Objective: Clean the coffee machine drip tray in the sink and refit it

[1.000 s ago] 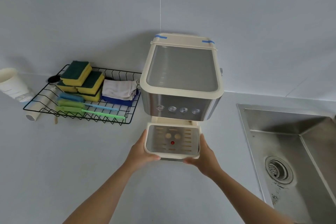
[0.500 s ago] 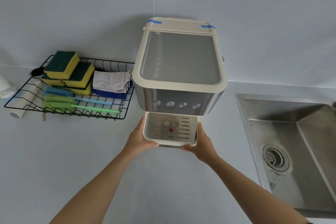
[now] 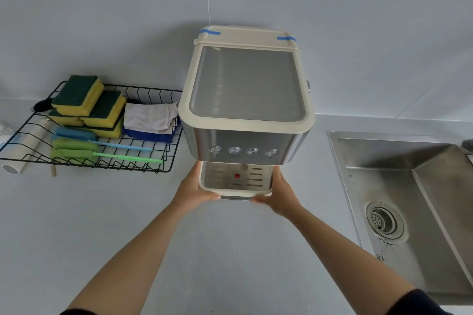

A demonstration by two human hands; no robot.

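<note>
Cream drip tray (image 3: 235,188), slotted metal grate, red float, level, partly under steel-and-cream coffee machine (image 3: 245,100); steel sink (image 3: 419,199) right.

Soft, even light is filling the frame, fairly bright and without hard edges. The coffee machine (image 3: 245,89) is throwing a faint, diffuse shadow up the wall (image 3: 358,20) behind it, and its overhang is shading the drip tray (image 3: 235,189). The steel sink (image 3: 409,186) at the right edge of the worktop (image 3: 230,250) is giving off a broad, dull sheen instead of sharp glare. The wide lens is bowing straight lines near the borders, and the wire rack (image 3: 115,167) at the left edge is looking slightly smeared.
</note>
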